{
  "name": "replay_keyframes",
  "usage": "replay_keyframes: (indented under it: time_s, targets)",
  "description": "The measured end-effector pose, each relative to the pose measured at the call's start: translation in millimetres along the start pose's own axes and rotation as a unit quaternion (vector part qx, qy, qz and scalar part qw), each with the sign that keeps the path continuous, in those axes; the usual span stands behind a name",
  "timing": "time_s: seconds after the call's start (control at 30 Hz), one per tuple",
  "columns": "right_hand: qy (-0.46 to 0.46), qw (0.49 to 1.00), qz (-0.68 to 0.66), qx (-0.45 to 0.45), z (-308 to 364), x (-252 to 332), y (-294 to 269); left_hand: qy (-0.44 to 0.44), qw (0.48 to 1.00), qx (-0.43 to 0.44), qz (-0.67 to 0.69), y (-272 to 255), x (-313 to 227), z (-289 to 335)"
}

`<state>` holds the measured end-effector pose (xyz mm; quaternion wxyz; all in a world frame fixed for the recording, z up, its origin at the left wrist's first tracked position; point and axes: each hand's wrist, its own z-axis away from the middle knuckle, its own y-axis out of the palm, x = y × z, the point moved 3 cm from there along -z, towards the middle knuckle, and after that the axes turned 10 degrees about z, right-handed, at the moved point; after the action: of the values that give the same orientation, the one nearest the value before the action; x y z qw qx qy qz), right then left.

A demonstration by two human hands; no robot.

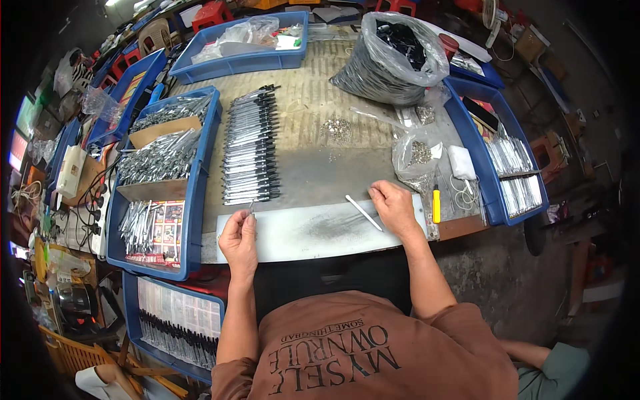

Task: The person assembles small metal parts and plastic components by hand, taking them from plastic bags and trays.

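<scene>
At the left end of the white work board, my left hand is closed in a pinch on a thin silver piece whose tip shows above the fingers. My right hand hovers over the board's right part, fingertips pressed together; what they hold, if anything, is too small to make out. Just left of it lies a slim white stick, apart from the fingers. Beyond my left hand stretches a neat row of silver pens with black ends. Small metal bits lie in a loose pile farther back.
A divided blue tray of silver pen parts stands left; another blue tray is right. At the back are a clear bag of black parts and a blue bin. A yellow-handled screwdriver lies right, beside bagged metal bits.
</scene>
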<state>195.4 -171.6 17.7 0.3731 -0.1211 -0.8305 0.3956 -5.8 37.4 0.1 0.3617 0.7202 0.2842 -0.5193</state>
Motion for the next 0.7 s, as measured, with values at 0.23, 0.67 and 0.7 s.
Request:
replay_keyframes:
  time_s: [0.23,0.67,0.7]
  targets:
    - [-0.003,1.000,0.013,0.005,-0.4,-2.6,3.2,0.008,1.000,0.001,-0.013,3.2,0.4,-1.5]
    - [0.004,1.000,0.010,0.020,-0.6,-1.2,1.2,0.011,0.999,0.009,-0.031,0.0,1.4,-1.7]
    - [0.006,1.000,0.010,0.020,-0.7,-1.5,1.2,0.012,0.999,0.010,-0.029,-0.2,2.2,-2.1]
